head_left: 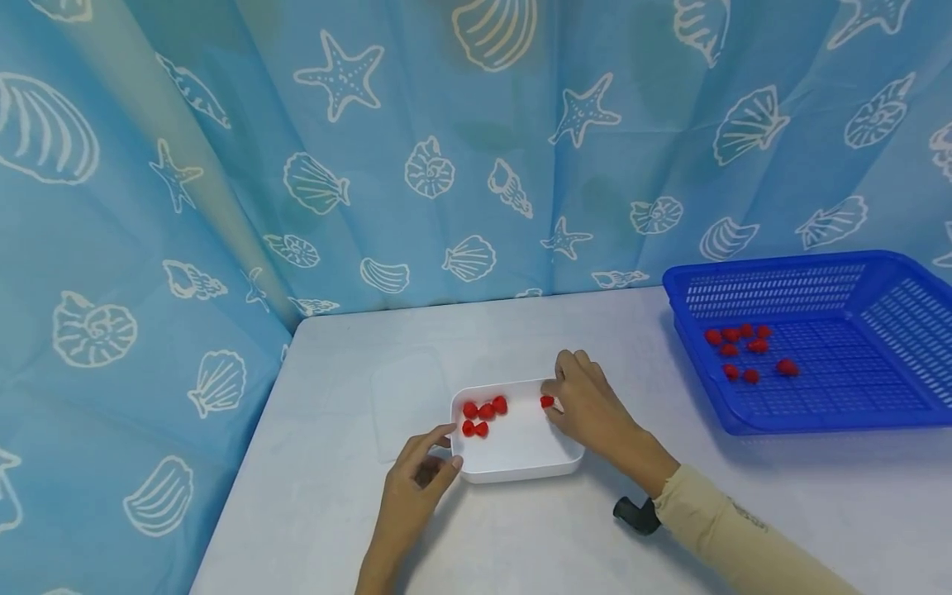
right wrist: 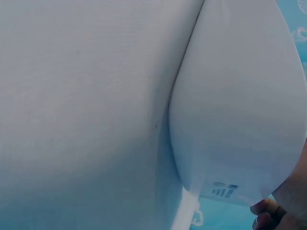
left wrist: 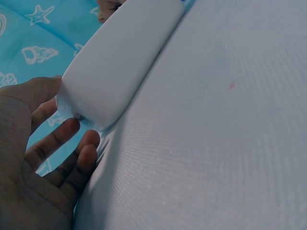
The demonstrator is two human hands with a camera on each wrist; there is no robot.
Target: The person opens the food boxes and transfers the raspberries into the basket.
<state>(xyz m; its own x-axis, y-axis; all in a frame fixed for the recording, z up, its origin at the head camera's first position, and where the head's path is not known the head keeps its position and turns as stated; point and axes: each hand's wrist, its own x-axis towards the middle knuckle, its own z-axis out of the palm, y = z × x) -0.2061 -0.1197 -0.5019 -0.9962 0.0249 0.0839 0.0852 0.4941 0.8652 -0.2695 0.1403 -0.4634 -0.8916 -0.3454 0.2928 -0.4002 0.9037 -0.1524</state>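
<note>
A white rectangular container (head_left: 521,474) stands on the table with several small red berry-like pieces (head_left: 487,411) grouped at its left end. My left hand (head_left: 416,483) holds that end, its thumb at the near corner and its index finger at the rim. The left wrist view shows the left hand (left wrist: 53,143) with its lower fingers loosely bent beside the container wall (left wrist: 115,67). Over the container's right end, my right hand (head_left: 591,405) pinches one red berry-like piece (head_left: 547,402). In the right wrist view, the container wall (right wrist: 240,105) hides most of the right hand (right wrist: 273,215).
A blue perforated basket (head_left: 840,421) stands on the right, with several more red pieces inside at its left. A flat translucent lid (head_left: 405,397) lies left of the container. Under the right wrist is a black piece (head_left: 636,516). A sea-patterned curtain (head_left: 461,165) hangs behind the white table (head_left: 312,496).
</note>
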